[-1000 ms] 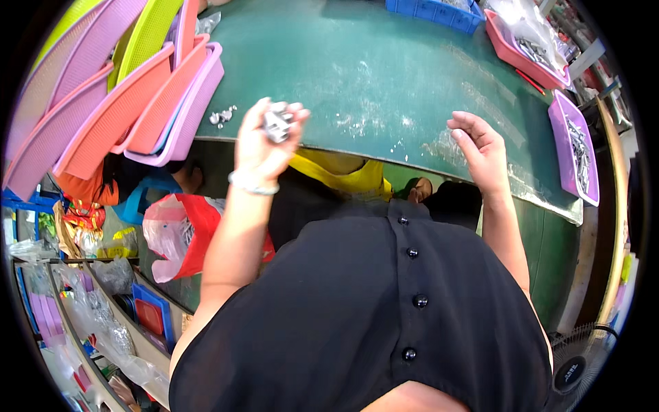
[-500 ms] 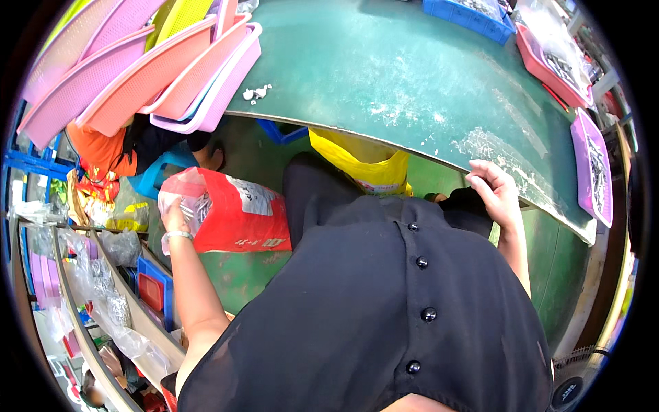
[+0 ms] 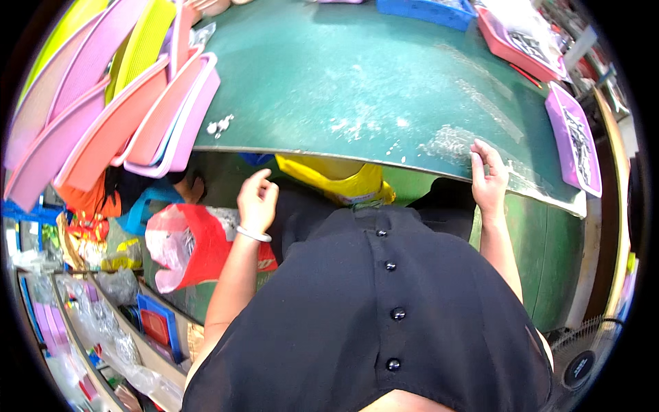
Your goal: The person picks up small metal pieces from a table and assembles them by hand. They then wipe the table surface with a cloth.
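Note:
My left hand (image 3: 258,204), with a pale bangle (image 3: 253,234) at the wrist, is raised in front of my lap, below the table's near edge. Its fingers are loosely bent and apart from the thumb, and I see nothing in them. Under that forearm stands a red and white bag (image 3: 199,248), its mouth spread, with silvery pieces inside. At the edge of the green table (image 3: 309,82), my right hand (image 3: 489,180) is open, fingers stretched upward and nothing held. A yellow bag (image 3: 336,184) hangs or stands below the table edge between my hands.
Stacked pink, purple and lime plastic baskets (image 3: 117,103) lean at the left. White scraps (image 3: 220,126) lie on the table. A purple tray (image 3: 573,141), a pink tray (image 3: 522,51) and a blue tray (image 3: 425,12) hold parts. A fan (image 3: 580,367) stands at lower right.
My left hand has come out of the red bag's mouth and moved right and up toward my lap. My right hand stays by the table edge, its fingers straighter. The view has shifted.

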Demonstrator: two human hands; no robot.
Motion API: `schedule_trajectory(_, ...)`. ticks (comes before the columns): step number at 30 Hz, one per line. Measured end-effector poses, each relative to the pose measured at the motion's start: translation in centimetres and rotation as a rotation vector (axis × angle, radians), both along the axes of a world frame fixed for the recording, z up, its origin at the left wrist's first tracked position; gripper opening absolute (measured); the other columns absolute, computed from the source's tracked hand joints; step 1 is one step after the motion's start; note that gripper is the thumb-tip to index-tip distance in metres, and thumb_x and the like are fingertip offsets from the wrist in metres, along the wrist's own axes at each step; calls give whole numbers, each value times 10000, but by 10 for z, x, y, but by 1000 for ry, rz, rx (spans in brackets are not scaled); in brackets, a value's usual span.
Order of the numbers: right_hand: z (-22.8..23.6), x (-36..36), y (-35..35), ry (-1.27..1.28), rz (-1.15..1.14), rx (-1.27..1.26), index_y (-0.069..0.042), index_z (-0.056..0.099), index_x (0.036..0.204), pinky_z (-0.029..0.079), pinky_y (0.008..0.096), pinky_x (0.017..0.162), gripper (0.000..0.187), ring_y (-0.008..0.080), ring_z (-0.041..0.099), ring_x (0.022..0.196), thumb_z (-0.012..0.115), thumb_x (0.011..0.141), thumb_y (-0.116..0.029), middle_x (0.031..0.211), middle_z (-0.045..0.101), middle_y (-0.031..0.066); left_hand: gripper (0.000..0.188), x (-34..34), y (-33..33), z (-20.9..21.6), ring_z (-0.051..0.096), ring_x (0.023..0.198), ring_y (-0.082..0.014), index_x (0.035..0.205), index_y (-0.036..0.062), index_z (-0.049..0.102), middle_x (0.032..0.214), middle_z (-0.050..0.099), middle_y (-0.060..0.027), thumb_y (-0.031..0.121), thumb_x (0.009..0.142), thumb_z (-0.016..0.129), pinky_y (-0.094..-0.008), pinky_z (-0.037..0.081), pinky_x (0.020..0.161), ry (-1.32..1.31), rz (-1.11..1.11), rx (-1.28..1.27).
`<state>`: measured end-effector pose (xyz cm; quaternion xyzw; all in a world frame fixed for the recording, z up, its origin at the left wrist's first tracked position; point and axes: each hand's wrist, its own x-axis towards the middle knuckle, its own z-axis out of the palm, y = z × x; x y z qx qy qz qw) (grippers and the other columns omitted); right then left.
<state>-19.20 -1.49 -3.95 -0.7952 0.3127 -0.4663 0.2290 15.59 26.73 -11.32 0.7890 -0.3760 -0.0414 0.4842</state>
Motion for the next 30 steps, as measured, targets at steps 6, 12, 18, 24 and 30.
schedule_trajectory(6,4,-11,-25,110,-129,-185,-15,609,1021,461,329,814,236,262,582,924,604,785,-19,969,619,140,738,-39,-50,35,577,616,-213,1318,42,376,753,591,-117,259,700,715,-302,479,610,-34,-383,588)
schedule_trajectory(12,6,-12,-31,265,-133,-181,-37,582,1085,412,366,894,324,301,512,1044,641,773,-98,1108,553,156,617,-47,-81,41,602,914,-350,1078,6,540,948,627,-214,445,673,697,-407,473,801,-188,-349,797)
schedule_trajectory(18,8,-12,-31,342,-156,-207,-36,566,1110,369,395,944,392,322,465,1108,667,759,-178,1157,523,158,404,-39,-81,17,603,807,-374,787,11,651,790,622,-218,407,789,572,-430,472,722,-195,-215,773)
schedule_trajectory(24,10,-4,-30,440,-172,-157,-41,537,1148,321,448,984,452,374,389,1181,665,770,-253,1213,476,174,279,9,-67,-33,607,743,-364,707,-79,598,707,607,-241,190,775,569,-387,466,704,-33,169,667)
schedule_trajectory(30,15,2,-30,474,-198,-182,-22,534,1127,324,460,977,452,380,391,1171,672,761,-250,1206,471,179,163,19,-95,-56,567,670,-169,976,16,576,848,597,-66,89,830,560,-282,469,608,904,476,-384)
